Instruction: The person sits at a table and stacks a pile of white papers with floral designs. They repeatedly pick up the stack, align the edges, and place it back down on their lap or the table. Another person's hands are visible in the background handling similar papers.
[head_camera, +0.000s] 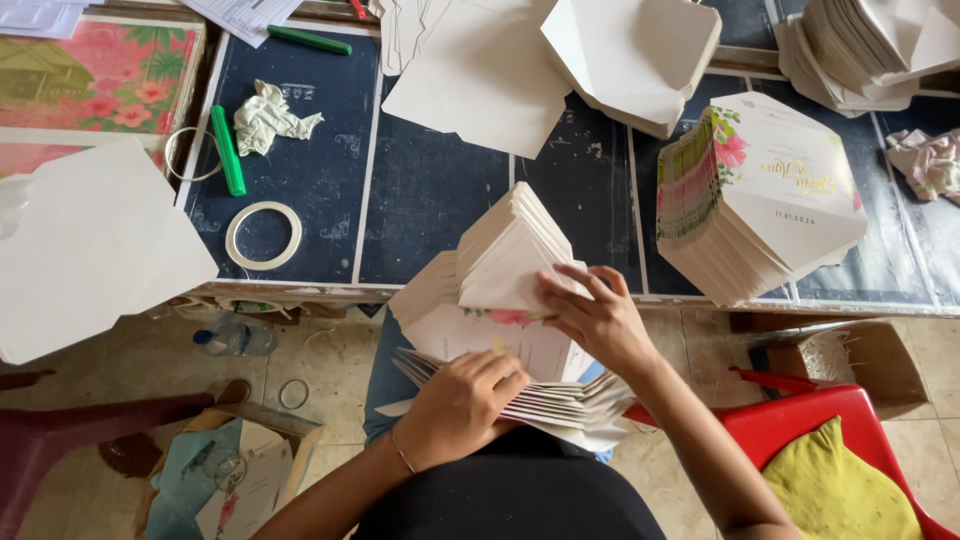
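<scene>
A fanned bundle of cream folded cards (505, 250) with a pink flower print rests on my lap against the table's front edge. My right hand (597, 318) grips its right side, fingers spread over the top flaps. My left hand (462, 400) presses down on the lower layers of the bundle (560, 405), fingers curled into the stack. A thin bracelet sits on my left wrist.
The dark table (430, 190) holds a tall stack of flowered cards (760, 200), more white stacks (630, 55) at the back, a roll of tape (263, 236), a green marker (228, 150) and crumpled paper (268, 118). A red chair with a yellow cushion (840, 480) stands at right.
</scene>
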